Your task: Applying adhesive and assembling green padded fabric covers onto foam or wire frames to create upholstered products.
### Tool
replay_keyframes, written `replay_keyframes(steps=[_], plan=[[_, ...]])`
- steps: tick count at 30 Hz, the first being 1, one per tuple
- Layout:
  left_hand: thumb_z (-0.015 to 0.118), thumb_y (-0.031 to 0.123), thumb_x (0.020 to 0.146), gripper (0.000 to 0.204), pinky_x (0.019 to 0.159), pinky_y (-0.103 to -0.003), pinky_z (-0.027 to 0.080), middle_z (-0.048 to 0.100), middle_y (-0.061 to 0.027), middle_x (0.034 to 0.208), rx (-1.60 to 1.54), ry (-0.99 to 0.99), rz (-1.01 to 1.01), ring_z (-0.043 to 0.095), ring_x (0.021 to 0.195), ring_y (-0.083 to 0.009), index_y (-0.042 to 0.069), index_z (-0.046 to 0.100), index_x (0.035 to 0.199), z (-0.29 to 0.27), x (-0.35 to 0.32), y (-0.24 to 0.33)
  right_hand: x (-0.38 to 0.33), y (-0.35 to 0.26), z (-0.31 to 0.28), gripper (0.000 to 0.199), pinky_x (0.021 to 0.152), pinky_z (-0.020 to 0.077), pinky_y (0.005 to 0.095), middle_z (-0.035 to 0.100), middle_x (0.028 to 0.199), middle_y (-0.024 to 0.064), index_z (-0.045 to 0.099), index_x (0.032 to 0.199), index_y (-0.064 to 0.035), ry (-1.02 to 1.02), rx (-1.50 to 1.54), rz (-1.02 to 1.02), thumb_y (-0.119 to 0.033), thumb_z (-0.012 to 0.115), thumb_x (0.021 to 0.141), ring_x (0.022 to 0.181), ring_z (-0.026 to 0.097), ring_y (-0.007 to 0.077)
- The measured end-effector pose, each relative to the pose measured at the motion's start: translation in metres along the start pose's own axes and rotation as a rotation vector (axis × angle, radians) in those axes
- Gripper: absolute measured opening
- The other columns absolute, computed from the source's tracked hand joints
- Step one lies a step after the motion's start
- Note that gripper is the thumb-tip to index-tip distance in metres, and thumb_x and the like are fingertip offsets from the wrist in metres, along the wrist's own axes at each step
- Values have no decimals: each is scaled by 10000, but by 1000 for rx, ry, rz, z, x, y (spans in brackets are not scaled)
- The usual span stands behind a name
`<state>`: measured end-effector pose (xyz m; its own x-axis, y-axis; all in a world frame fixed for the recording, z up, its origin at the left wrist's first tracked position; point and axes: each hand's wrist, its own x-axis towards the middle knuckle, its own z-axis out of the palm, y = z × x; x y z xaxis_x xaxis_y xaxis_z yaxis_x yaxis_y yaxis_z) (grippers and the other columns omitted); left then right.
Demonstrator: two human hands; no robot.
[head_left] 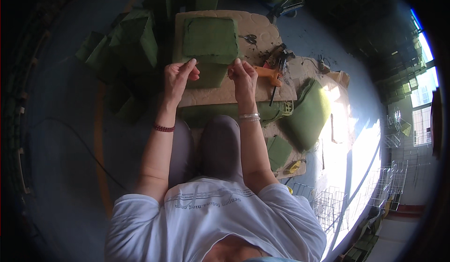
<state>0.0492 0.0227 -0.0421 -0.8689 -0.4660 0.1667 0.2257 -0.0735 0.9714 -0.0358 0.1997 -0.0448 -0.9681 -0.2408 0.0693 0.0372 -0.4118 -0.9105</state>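
1. Nearest, at 6 o'clock, are the person's white shirt [211, 220] and grey-clad knees [211, 144]; both forearms run up from here toward 12 o'clock.
2. The left hand [178, 76] has its fingers curled narrow, pinching the near left edge of the green box [209, 44]. A dark bead bracelet [163, 128] sits on that wrist.
3. The right hand [243, 79] is likewise narrow, fingertips pinching the near right edge of the box; a silver bangle [249, 117] circles the wrist.
4. The box lies just above the hands, on a beige quilted pad [253, 27], its near side facing the person.
5. At 3 o'clock of the right hand, touching range, lies an orange-handled tool [269, 74]; scissors [250, 38] lie further up the pad's right edge.
6. A long green strip [211, 112] lies between pad and knees.
7. At 9 to 11 o'clock, finished green boxes [133, 39] crowd the pad's left edge.
8. At 4 o'clock, folded green fabric [309, 112] lies on sunlit floor; wire racks [328, 201] stand beyond.
9. Open blue floor [61, 121] lies at 8 o'clock.
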Motion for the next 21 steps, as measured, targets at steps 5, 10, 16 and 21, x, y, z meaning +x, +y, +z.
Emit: replay_keyframes(steps=[5,10,16,21], plan=[[632,402,882,393,584,-224,518,635,-53,703,-98,11,-115,611,606,-91,15,634,814,-14,2,19,8,-12,-8,315,511,346,221,516,621,-30,571,745,-68,41,49,-32,-308,548,947,542,447,55],[568,469,906,451,468,-203,384,520,13,568,63,174,-138,473,486,-47,98,541,651,-6,13,16,14,-6,5,300,496,313,215,461,613,-61,531,707,-88,91,5,-36,-270,557,944,530,392,43],[571,413,922,433,428,-196,248,414,51,517,-72,151,-114,348,453,-19,128,468,613,-4,9,3,10,7,-1,227,502,308,199,478,645,-72,602,766,-82,96,-112,-122,-234,574,933,554,393,30],[547,447,927,448,433,-212,255,407,53,511,-25,62,-119,353,454,-30,128,470,623,-20,13,11,15,-5,-9,272,498,292,210,463,627,-68,593,734,-71,46,-194,-77,-264,590,926,551,378,38]])
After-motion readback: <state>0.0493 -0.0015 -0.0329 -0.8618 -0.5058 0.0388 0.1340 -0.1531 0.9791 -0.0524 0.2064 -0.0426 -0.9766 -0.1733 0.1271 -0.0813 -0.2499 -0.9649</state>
